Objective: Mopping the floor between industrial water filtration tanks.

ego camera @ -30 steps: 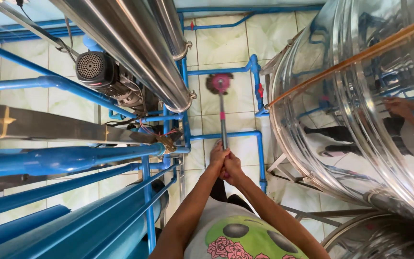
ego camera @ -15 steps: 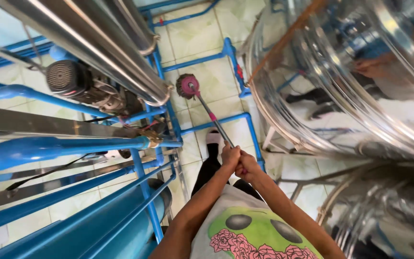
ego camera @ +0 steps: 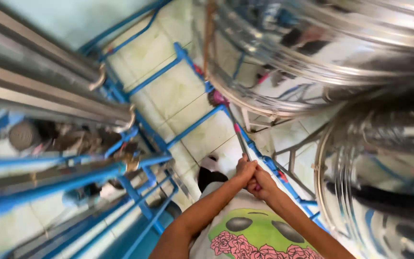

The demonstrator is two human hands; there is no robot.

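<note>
Shirt: a white one with a green cartoon face and pink roses (ego camera: 252,235) sits closest to the camera, at the bottom edge.
Left hand: the left hand (ego camera: 245,169) is wrapped tight round the mop handle, grip pressed together on it.
Right hand: the right hand (ego camera: 263,184) clamps the same handle just below, touching the left, grip curled closed round the pole.
Mop handle: one thin pole (ego camera: 238,135) runs up and away from the two fists towards the floor.
Mop head: one pink-red mop head (ego camera: 218,98), blurred, sits down on the tiled floor (ego camera: 178,91) beside the base of the big tank.
Progress: mopping looks mid-stroke, I judge; the pale tiles show no clear wet or dry line, so how much floor is done I cannot tell.
Blue pipes: several blue pipes (ego camera: 195,125) cross the floor and rail the left side, too many and too blurred to count.
Tanks: two shiny steel tanks (ego camera: 312,52) loom on the right.
Motor: one grey motor (ego camera: 24,135) far left.
</note>
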